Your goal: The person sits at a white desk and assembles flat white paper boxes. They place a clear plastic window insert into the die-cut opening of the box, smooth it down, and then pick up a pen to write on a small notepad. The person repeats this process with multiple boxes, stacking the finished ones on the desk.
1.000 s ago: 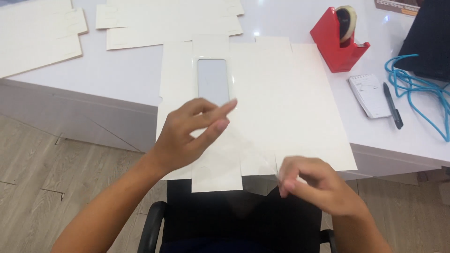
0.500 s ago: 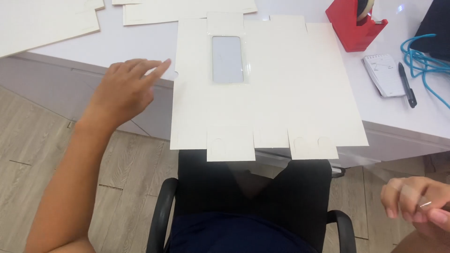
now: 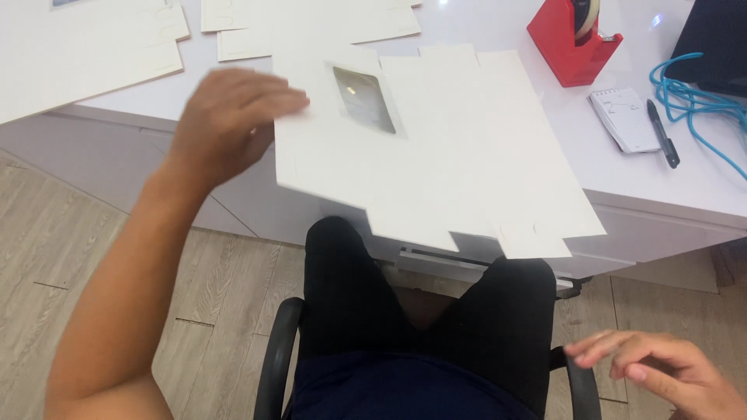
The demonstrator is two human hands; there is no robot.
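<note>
Right now the person's left hand [image 3: 229, 124] grips the left edge of a flat white die-cut cardboard box blank with a clear window [image 3: 436, 148], fingers curled over that edge; the sheet lies half on the white desk [image 3: 545, 132], its near tabs overhanging the lap. The right hand [image 3: 661, 373] hangs low at five o'clock, loosely open, holding nothing. No panel looks folded; judging by that, the shaping remains undone. At one o'clock sits a red tape dispenser [image 3: 572, 43], further right a black pen [image 3: 662, 132].
</note>
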